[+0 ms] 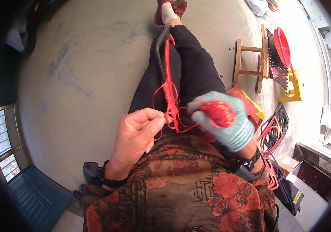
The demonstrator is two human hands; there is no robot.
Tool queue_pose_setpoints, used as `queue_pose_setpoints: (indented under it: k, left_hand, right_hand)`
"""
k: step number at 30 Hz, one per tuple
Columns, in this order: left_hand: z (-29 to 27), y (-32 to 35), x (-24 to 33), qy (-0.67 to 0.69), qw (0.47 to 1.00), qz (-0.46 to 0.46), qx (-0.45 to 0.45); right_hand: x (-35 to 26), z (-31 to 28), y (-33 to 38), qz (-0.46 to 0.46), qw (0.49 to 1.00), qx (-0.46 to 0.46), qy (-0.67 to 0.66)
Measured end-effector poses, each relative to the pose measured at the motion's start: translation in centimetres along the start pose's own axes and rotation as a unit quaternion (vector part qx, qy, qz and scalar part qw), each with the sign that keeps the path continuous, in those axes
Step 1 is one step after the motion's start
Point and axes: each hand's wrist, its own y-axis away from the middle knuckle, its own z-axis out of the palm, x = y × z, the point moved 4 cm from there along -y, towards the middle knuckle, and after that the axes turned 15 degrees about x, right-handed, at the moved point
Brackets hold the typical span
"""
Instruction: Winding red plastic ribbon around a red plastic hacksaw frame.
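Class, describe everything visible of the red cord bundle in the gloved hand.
The red cord bundle is a rounded wad of thin strands with lighter, yellowish flecks, slightly blurred. The gloved right hand grips it, covering part, over the black trousers. A thin red strand seems to run from it toward the bare left hand.

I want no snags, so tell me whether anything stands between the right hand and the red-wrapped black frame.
Only loose loops of thin red cord lie in the gap between the teal-gloved right hand and the long black frame wrapped in red.
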Motion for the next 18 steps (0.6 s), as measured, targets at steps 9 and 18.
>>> queue_pose_setpoints:
  k: [9,18]
  left_hand:
    - [0.2,-0.2,0.6,-0.109,0.987,0.119,0.008]
    - [0.6,-0.1,0.9,-0.155,0.955,0.245,0.06]
  right_hand:
    - [1.1,3.5,-0.2,0.002,0.997,-0.064,-0.042]
    - [1.2,3.6,0.1,-0.026,0.999,-0.033,0.023]
